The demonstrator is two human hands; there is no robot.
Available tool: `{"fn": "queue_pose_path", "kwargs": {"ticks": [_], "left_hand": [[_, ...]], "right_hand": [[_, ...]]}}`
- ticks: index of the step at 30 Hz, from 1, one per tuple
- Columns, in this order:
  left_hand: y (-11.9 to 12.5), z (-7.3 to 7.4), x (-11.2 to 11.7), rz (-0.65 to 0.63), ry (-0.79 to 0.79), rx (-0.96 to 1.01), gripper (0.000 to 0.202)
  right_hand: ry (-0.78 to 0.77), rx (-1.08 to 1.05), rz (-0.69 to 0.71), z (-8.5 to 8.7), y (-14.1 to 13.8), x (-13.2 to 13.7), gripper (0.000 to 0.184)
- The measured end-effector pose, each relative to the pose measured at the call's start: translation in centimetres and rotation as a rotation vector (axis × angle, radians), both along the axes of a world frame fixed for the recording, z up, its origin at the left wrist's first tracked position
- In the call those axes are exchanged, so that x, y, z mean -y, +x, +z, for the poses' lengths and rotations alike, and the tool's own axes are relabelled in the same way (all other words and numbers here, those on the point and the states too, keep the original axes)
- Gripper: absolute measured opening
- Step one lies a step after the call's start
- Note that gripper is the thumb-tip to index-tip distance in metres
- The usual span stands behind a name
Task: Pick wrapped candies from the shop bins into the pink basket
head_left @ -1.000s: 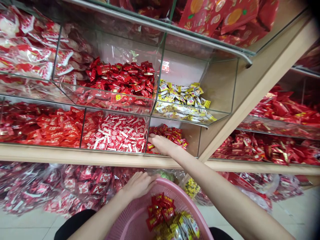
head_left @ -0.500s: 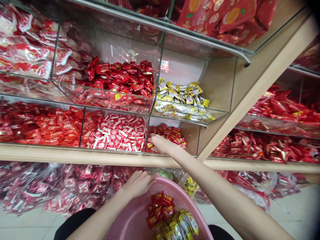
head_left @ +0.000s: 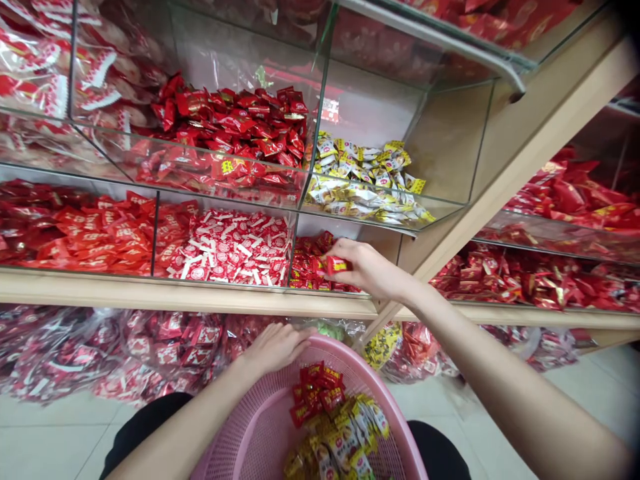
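My right hand (head_left: 367, 267) is at the lower right compartment, its fingers closed on a small red wrapped candy (head_left: 337, 265). Behind and below it lie more red candies (head_left: 306, 263) of the same look. My left hand (head_left: 277, 345) grips the far rim of a pink plastic basket (head_left: 400, 427), fingers over the edge. Inside the basket are a cluster of red wrapped candies (head_left: 316, 393) and a larger pile of yellow-and-white wrapped candies (head_left: 345, 437). The basket sits between my knees.
Above, a clear-walled bin holds yellow-and-white candies (head_left: 367, 177); left of it are red-wrapped sweets (head_left: 235, 127). Red-and-white candies (head_left: 235, 247) fill the neighbouring lower bin. A wooden shelf edge (head_left: 200, 290) runs across, with bagged candy (head_left: 165, 347) underneath. A slanting wooden post (head_left: 500, 173) stands right.
My right hand has drawn back to the right from the red candies, a red candy now showing in its fingers. My left hand stays on the basket rim. The view has shifted slightly.
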State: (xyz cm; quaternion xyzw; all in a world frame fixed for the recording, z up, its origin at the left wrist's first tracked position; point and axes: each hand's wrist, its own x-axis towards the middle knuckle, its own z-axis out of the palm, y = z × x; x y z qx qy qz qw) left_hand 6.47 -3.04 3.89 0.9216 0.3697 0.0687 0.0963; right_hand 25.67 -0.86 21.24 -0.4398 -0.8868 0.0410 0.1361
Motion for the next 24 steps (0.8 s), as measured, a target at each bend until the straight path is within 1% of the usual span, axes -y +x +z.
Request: {"fn": "queue_pose_path", "kwargs": {"ticks": [1, 2, 3, 5, 7, 9, 11, 14, 17, 22, 24], "left_hand": [[0.0, 0.0, 0.0, 0.0, 0.008, -0.004, 0.042], [0.1, 0.1, 0.1, -0.001, 0.012, -0.004, 0.042], [0.1, 0.1, 0.1, -0.002, 0.015, -0.004, 0.043], [0.2, 0.1, 0.2, -0.005, 0.023, -0.003, 0.042], [0.3, 0.1, 0.3, -0.005, 0.039, -0.006, 0.041], [0.3, 0.2, 0.4, -0.008, 0.06, -0.02, 0.04], [0.4, 0.3, 0.4, -0.008, 0.075, -0.036, 0.039], [0.3, 0.5, 0.5, -0.009, 0.089, -0.053, 0.039], [0.3, 0.6, 0.5, -0.015, 0.098, -0.057, 0.039], [0.2, 0.3, 0.4, -0.016, 0.103, -0.066, 0.039], [0.2, 0.2, 0.4, -0.018, 0.106, -0.065, 0.039]], "right_hand": [[-0.037, -0.046, 0.008, -0.1, 0.5, 1.4, 0.013], [-0.091, -0.079, 0.032, -0.5, 1.0, 2.7, 0.013], [-0.153, -0.104, 0.052, -1.4, 1.4, 4.0, 0.012], [-0.288, -0.094, 0.065, -4.0, 2.1, 6.4, 0.013], [-0.372, -0.022, 0.022, -7.2, 2.5, 8.2, 0.011], [-0.361, 0.077, -0.051, -10.0, 2.7, 9.5, 0.013], [-0.298, 0.182, -0.119, -12.0, 2.7, 10.4, 0.013], [-0.206, 0.246, -0.165, -13.3, 2.7, 11.2, 0.014], [-0.18, 0.225, -0.164, -13.9, 3.0, 11.3, 0.016], [-0.298, 0.181, -0.193, -15.3, 4.1, 10.7, 0.027], [-0.353, 0.169, -0.206, -15.6, 4.4, 10.5, 0.027]]}}
